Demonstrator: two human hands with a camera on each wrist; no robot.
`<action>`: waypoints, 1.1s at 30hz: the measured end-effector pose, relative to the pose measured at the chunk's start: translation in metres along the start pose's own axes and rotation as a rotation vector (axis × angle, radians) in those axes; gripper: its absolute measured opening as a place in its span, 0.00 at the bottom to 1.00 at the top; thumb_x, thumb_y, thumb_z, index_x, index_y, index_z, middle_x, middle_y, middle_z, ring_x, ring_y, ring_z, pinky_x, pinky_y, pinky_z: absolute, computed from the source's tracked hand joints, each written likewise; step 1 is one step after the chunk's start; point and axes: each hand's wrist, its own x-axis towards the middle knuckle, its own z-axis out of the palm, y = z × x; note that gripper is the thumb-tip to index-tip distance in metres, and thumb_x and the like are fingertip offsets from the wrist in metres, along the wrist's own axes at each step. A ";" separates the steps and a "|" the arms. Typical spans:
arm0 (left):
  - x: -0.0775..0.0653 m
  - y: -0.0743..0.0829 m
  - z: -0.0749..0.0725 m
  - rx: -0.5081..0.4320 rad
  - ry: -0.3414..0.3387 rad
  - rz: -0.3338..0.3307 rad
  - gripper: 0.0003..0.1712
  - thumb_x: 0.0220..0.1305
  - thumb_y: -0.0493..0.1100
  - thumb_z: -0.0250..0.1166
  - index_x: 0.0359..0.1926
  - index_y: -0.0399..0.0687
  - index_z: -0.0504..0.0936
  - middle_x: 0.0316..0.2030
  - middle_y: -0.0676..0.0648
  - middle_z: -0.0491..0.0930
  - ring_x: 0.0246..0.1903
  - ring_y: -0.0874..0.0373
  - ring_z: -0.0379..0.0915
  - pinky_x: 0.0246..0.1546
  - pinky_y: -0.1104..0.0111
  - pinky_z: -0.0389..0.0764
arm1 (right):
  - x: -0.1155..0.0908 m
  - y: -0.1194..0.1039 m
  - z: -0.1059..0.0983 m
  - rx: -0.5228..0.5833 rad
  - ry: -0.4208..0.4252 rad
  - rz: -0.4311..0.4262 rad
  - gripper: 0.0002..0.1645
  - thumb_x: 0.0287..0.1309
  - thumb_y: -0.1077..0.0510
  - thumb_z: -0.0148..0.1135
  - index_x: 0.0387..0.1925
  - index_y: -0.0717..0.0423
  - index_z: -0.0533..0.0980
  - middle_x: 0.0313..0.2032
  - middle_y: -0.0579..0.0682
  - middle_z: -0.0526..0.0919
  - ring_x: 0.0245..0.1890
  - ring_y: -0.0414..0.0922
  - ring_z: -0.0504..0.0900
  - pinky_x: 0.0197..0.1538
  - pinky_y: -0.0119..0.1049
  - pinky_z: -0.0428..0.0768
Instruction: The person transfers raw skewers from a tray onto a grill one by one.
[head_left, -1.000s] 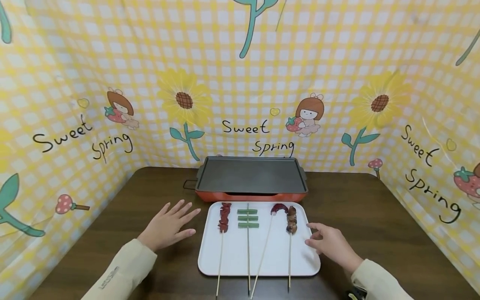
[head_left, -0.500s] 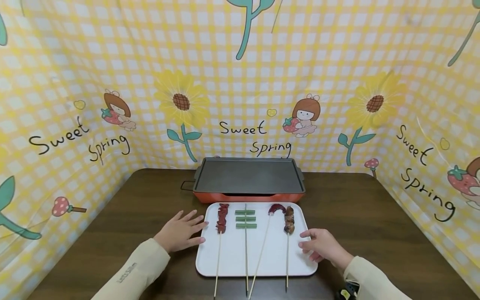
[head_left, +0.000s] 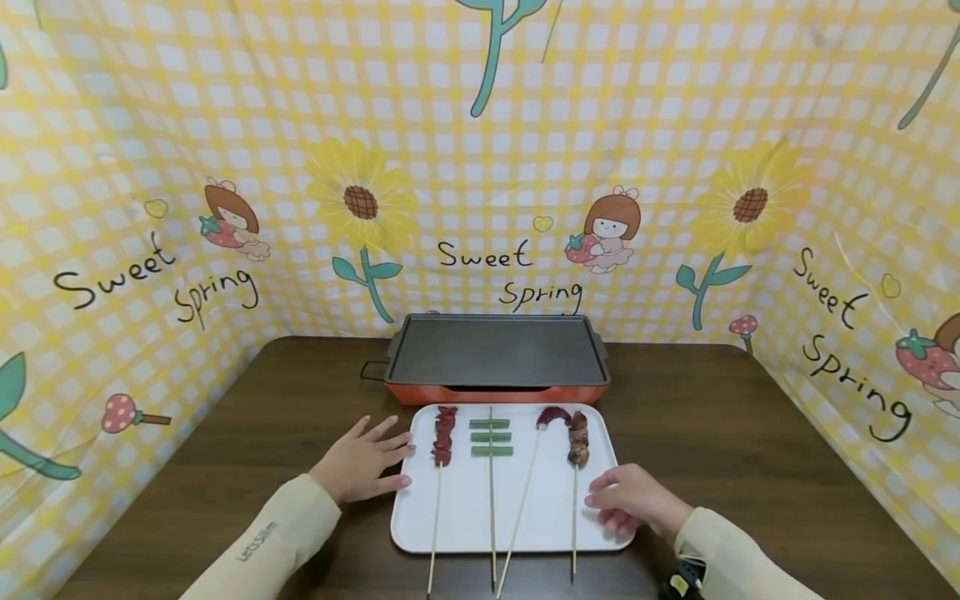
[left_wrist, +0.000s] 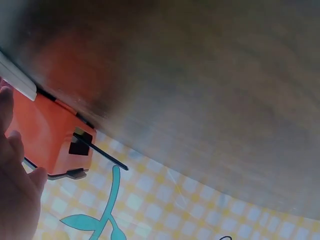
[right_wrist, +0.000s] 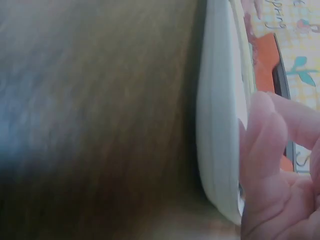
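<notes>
The head view looks forward and down from above the near side of the table (head_left: 712, 433). It is farthest back, so it fits in the left hand (head_left: 360, 462), right hand (head_left: 633, 497), tray (head_left: 465, 517), grill (head_left: 498, 350) and wall cloth (head_left: 480, 167). The left wrist view looks close past its hand, nearly upside down, at the grill's side. The right wrist view sits low, turned sideways, very near the tray's edge. All three share the grill and cloth.
</notes>
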 end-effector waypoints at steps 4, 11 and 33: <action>0.002 -0.002 0.001 0.012 -0.013 0.008 0.37 0.66 0.69 0.47 0.64 0.52 0.74 0.63 0.50 0.71 0.70 0.45 0.52 0.65 0.42 0.52 | 0.005 -0.003 0.008 0.015 0.004 0.004 0.18 0.55 0.62 0.64 0.42 0.74 0.74 0.15 0.49 0.77 0.12 0.35 0.73 0.17 0.26 0.73; 0.002 -0.003 -0.002 0.031 -0.022 0.026 0.35 0.67 0.66 0.48 0.65 0.51 0.73 0.63 0.50 0.71 0.69 0.45 0.53 0.64 0.43 0.53 | 0.010 -0.010 0.015 -0.024 0.052 0.032 0.14 0.53 0.64 0.65 0.39 0.70 0.74 0.15 0.50 0.76 0.11 0.37 0.72 0.16 0.27 0.72; 0.003 0.002 -0.006 0.015 -0.136 -0.024 0.33 0.68 0.61 0.53 0.68 0.52 0.69 0.66 0.50 0.68 0.68 0.46 0.57 0.64 0.43 0.54 | 0.017 -0.015 0.019 0.106 0.044 0.134 0.05 0.52 0.72 0.58 0.31 0.66 0.71 0.17 0.51 0.77 0.13 0.37 0.74 0.18 0.26 0.74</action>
